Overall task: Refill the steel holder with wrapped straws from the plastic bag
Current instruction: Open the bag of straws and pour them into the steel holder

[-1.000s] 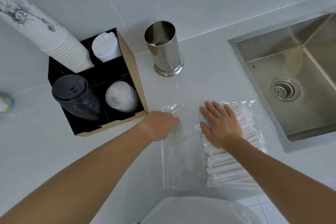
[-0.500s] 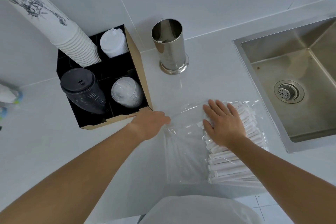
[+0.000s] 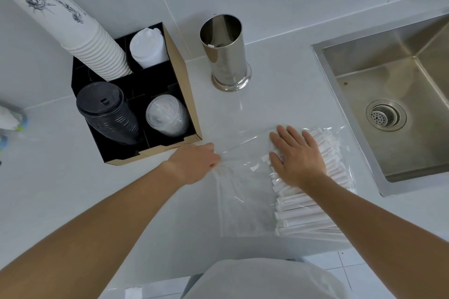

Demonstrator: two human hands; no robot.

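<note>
While no writing is legible, the left hand [image 3: 194, 165] pinches the clear plastic bag [image 3: 243, 177]; the right hand [image 3: 297, 155] lies flat, holding nothing, on white paper-wrapped straws [image 3: 303, 221]; the shiny steel holder [image 3: 224, 53] stands at 12 o'clock.

Both forearms were bare to the edge of the view, with no sleeve, watch or ring showing on the left hand [image 3: 194, 165] or the right hand [image 3: 297, 155]. A pale grey-white garment [image 3: 264, 279] covered the torso at the bottom of the view.
</note>
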